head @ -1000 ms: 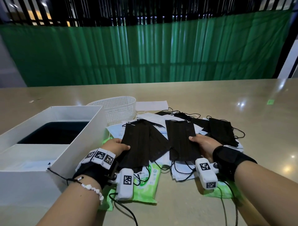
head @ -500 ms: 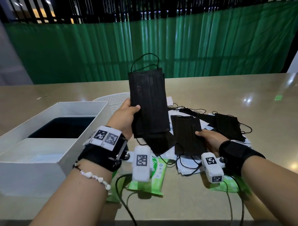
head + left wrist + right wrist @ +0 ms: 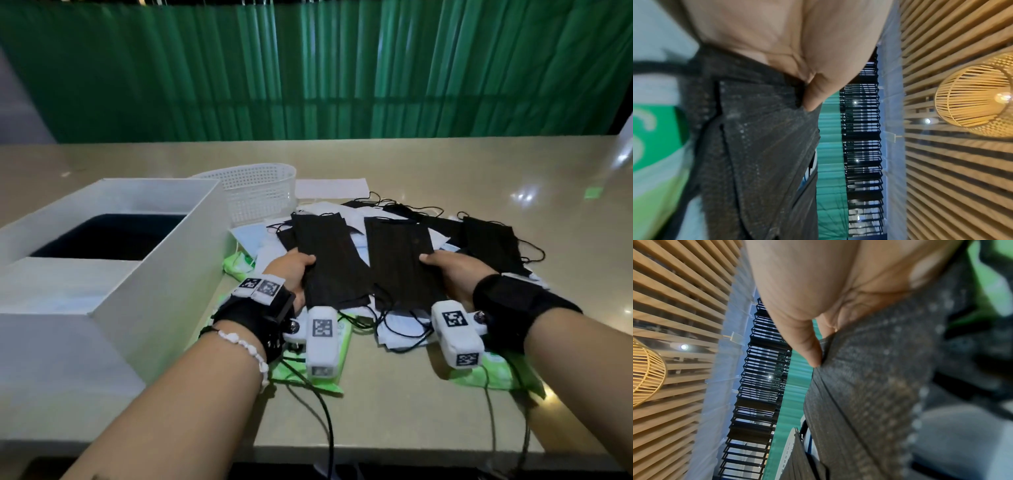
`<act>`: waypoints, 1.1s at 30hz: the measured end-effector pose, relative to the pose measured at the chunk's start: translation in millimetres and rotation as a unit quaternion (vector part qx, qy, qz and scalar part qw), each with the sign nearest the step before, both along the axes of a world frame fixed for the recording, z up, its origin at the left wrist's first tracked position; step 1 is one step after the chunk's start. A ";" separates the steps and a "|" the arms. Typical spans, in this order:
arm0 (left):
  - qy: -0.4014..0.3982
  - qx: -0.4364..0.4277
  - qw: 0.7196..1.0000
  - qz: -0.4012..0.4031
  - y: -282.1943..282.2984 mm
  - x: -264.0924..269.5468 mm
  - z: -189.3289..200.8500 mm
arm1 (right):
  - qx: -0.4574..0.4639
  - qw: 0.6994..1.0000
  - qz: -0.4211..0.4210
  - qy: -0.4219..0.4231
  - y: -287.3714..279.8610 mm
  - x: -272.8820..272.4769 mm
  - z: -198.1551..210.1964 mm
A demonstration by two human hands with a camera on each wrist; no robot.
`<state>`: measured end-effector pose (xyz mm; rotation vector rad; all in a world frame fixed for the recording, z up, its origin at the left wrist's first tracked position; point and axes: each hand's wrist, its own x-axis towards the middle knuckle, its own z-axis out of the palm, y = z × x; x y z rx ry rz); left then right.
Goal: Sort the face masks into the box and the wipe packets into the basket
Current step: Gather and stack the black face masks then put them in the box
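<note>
My left hand (image 3: 292, 271) pinches the near left edge of a black face mask (image 3: 325, 253), thumb on top, low over the pile. In the left wrist view the thumb (image 3: 813, 94) presses on that black mask (image 3: 760, 146). My right hand (image 3: 447, 270) pinches the right edge of a second black face mask (image 3: 399, 260); its thumb (image 3: 807, 345) lies on the mask (image 3: 869, 386). The white box (image 3: 164, 274) stands at the left, the white mesh basket (image 3: 260, 192) behind it. Green wipe packets (image 3: 236, 265) (image 3: 493, 375) poke out from under the pile.
More black masks (image 3: 493, 243) and white masks (image 3: 330, 187) lie heaped in the middle of the beige table (image 3: 376, 411). Another green packet (image 3: 337, 363) lies under my left wrist camera. A green curtain closes off the far side.
Half a second ago my left hand held its black mask upright in the air; now it is lowered flat over the pile. My right hand kept its grip on the other mask.
</note>
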<state>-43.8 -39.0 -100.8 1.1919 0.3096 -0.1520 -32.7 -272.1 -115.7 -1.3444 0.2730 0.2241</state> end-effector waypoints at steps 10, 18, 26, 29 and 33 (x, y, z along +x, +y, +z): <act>0.036 -0.006 0.999 -0.012 2.9 10.7 -12.9 | -0.001 1.000 0.022 0.018 -4.0 -0.1 2.5; 0.076 -0.010 0.996 -0.035 5.4 11.2 -12.3 | -0.030 0.999 0.011 0.009 -3.4 0.5 3.3; 0.087 -0.042 0.994 -0.043 5.4 8.8 -8.7 | -0.284 0.958 0.006 -0.032 5.7 5.7 6.9; 0.086 -0.033 0.995 -0.035 4.8 7.8 -7.6 | -0.412 0.908 0.047 -0.057 5.6 5.4 15.5; 0.081 -0.030 0.996 -0.036 5.5 9.7 -10.6 | -0.388 0.917 0.014 -0.098 -1.3 4.6 43.7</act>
